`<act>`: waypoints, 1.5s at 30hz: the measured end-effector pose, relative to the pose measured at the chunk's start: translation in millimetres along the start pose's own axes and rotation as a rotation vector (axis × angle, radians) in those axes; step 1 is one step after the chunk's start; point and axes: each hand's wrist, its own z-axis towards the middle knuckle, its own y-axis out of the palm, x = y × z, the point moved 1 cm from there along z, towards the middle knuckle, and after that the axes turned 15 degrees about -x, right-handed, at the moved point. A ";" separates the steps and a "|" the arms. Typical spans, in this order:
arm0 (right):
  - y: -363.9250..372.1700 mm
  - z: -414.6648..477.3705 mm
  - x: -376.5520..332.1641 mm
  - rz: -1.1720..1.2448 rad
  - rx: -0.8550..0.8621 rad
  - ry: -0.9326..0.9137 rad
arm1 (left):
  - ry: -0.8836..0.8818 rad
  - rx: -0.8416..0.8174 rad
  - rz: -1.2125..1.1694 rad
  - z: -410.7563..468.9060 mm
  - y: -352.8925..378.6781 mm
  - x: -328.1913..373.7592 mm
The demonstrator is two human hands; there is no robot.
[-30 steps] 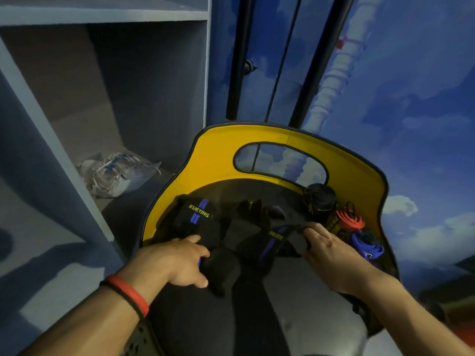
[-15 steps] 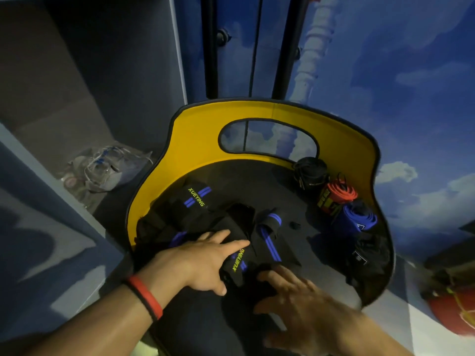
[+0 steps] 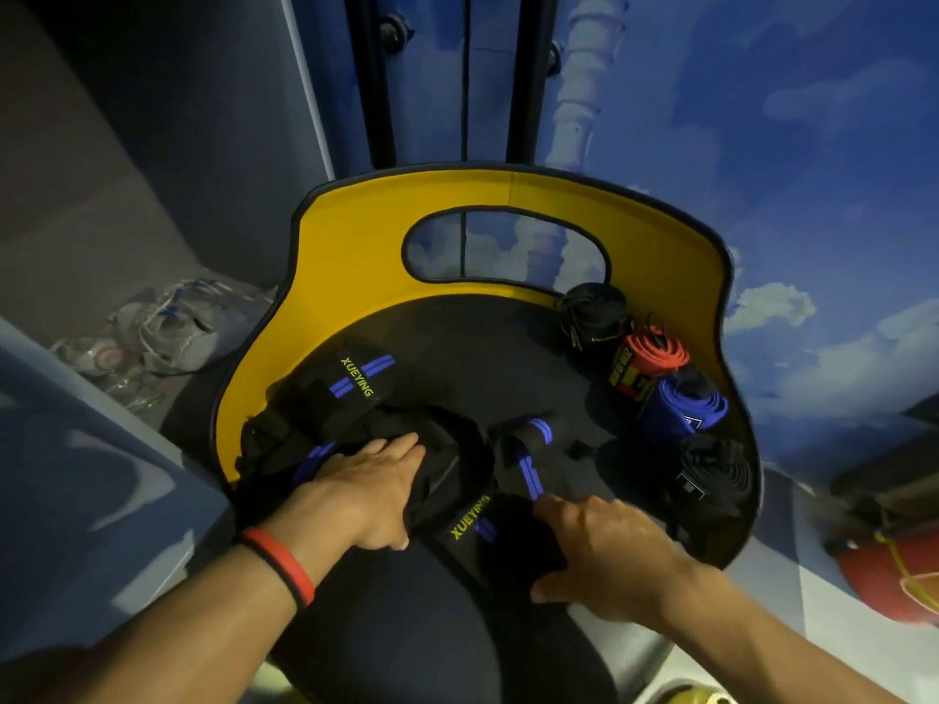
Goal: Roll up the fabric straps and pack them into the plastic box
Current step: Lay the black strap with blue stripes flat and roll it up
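A tangled pile of black fabric straps (image 3: 355, 393) with blue stripes and "XUEYING" lettering lies on the black seat of a chair with a yellow back (image 3: 350, 256). My left hand (image 3: 366, 492) rests on the pile with its fingers laid straight over the fabric. My right hand (image 3: 609, 546) grips one black strap (image 3: 518, 464) near its blue stripe, between thumb and curled fingers. Along the seat's right edge stand rolled straps: a black roll (image 3: 594, 315), a red roll (image 3: 653, 355), a blue roll (image 3: 686, 406) and another black roll (image 3: 711, 475).
Clear plastic packaging (image 3: 157, 337) lies on a grey shelf to the left of the chair. A blue wall painted with clouds and dark vertical bars (image 3: 376, 78) rises behind. A red round object (image 3: 894, 576) sits on the floor at the right.
My view has dipped toward the seat. My right hand left the rolls at the right and came to the strap near me; my left hand slid forward over the pile.
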 end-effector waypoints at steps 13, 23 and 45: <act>16.8 -13.1 0.2 0.073 -0.253 -0.055 | -0.151 0.084 0.014 -11.5 -10.3 -0.4; 5.2 -13.4 -14.3 0.164 -0.195 -0.227 | 0.406 -0.033 -0.420 -18.5 -8.2 47.1; 11.5 -17.8 8.0 0.595 0.054 -0.298 | -0.014 0.468 -0.407 -1.4 -39.6 -22.1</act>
